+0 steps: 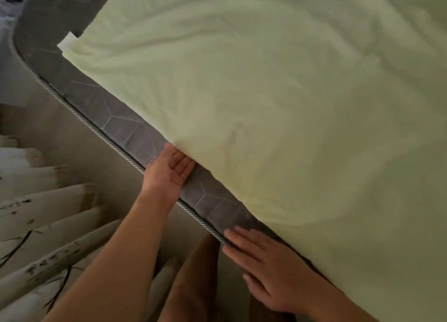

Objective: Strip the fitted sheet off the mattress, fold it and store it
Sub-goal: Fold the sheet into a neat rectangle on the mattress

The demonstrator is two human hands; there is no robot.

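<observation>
A pale yellow-green fitted sheet lies loose and wrinkled over the top of a grey quilted mattress, whose near strip and far left corner are bare. A silver rope piping runs along the mattress edge. My left hand is palm up at the sheet's near hem, fingertips slipped just under the cloth. My right hand lies flat, palm down, fingers spread on the mattress edge beside the hem, holding nothing.
A pleated curtain with a dark branch print hangs at the lower left, close to the bed. Between curtain and mattress is a narrow strip of brownish floor. My leg stands against the bed side.
</observation>
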